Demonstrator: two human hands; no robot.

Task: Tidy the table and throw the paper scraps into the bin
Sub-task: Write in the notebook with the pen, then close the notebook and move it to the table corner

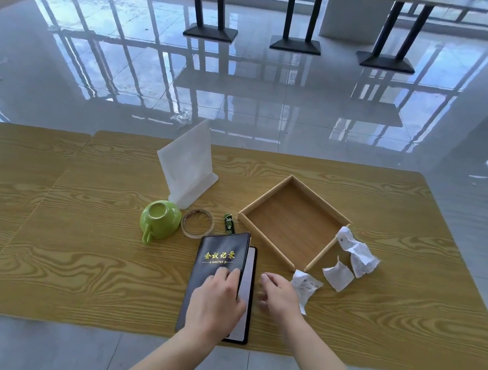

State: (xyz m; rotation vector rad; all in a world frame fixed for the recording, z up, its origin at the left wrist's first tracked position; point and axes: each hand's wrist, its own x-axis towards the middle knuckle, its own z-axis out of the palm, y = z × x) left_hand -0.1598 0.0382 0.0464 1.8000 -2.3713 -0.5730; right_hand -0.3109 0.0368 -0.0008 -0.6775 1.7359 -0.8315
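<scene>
Crumpled white paper scraps lying at near-right edge of shallow wooden tray. Likely light, soft; pinch at raised folds. Right hand grip slack, empty, beside nearest scrap; left hand flat on black notebook.

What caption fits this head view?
Left hand rests on a black notebook while right hand hovers near crumpled paper scraps beside a wooden tray.
</scene>
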